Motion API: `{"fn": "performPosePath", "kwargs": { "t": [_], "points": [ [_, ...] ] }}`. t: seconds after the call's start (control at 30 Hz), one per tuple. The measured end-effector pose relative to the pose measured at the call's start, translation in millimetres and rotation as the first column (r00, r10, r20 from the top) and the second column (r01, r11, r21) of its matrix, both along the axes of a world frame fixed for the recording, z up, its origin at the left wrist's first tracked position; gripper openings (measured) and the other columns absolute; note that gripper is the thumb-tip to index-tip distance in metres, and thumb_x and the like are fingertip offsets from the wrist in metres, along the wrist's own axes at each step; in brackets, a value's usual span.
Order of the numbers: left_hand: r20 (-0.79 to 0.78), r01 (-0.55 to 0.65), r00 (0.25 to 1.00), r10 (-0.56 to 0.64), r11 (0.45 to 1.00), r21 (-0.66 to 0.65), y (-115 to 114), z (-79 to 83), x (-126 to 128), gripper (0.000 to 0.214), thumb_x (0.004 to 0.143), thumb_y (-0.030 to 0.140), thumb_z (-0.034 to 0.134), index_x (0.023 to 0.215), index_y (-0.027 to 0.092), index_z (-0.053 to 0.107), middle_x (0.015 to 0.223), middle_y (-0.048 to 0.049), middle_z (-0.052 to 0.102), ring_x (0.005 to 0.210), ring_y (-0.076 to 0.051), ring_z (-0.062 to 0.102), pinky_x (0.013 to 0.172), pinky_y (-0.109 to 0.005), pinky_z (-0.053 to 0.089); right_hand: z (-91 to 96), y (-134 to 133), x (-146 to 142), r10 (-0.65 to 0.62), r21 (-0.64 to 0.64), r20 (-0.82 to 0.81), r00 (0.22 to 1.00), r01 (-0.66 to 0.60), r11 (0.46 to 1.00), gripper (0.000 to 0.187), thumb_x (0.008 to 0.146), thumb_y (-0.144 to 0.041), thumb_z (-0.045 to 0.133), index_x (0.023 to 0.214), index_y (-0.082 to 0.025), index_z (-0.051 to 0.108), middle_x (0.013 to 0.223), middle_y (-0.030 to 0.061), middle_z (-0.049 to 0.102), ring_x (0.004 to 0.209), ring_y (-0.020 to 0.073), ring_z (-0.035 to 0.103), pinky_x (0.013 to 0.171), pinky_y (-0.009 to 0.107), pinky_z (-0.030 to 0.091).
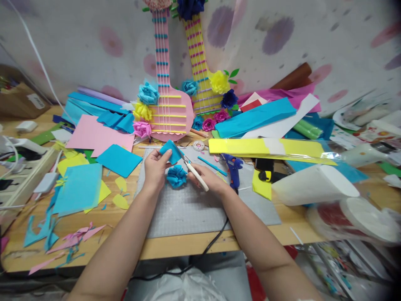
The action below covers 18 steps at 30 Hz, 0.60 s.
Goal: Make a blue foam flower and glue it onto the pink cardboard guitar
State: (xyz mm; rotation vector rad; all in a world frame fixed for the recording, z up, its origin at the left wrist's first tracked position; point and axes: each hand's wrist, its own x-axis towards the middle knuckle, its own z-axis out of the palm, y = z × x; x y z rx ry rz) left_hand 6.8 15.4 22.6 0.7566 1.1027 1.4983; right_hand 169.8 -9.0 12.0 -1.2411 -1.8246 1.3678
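**Scissors at a small blue paper**

The left hand (155,167) pinches one blue paper piece (171,151), small, matte and diamond-shaped, and holds it above the far part of the grey cutting mat (188,209). The right hand (206,179) is closed around one pair of scissors (194,171) with cream handles; the blades touch the paper's right edge. One blue paper flower (176,176) lies on the mat between the hands. One blue glue gun (233,167) lies near the right hand. Two paper guitars (171,113) lean on the wall.
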Motion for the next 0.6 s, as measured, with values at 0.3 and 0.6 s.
{"fn": "performPosePath", "kwargs": {
  "t": [0.3, 0.6],
  "points": [
    [-0.045, -0.004, 0.999, 0.005, 1.000, 0.002, 1.0, -1.5, -1.2, 0.033, 0.052, 0.035, 0.075, 0.068, 0.014, 0.056, 0.057, 0.0025, 0.060, 0.049, -0.010, 0.056, 0.052, -0.025, 0.052, 2.0, -0.7, -0.1, 0.008, -0.019, -0.062, 0.998, -0.010, 1.000, 0.024, 0.075, -0.041, 0.053, 0.073, -0.017, 0.050, 0.056, -0.0060, 0.043, 0.053, 0.0072, 0.039, 0.052, 0.021, 0.030],
    [-0.032, -0.010, 0.999, 0.010, 1.000, -0.010, 0.9, 0.1, -1.2, 0.031, 0.051, 0.033, 0.075, 0.068, 0.015, 0.056, 0.056, 0.0036, 0.059, 0.049, -0.010, 0.055, 0.051, -0.027, 0.053, 0.9, 0.0, -0.5, -0.018, -0.074, -0.122, 0.992, 0.009, 0.997, 0.025, 0.071, -0.041, 0.057, 0.072, -0.016, 0.051, 0.053, -0.0063, 0.041, 0.050, 0.0068, 0.037, 0.049, 0.020, 0.029]
  ]
}}
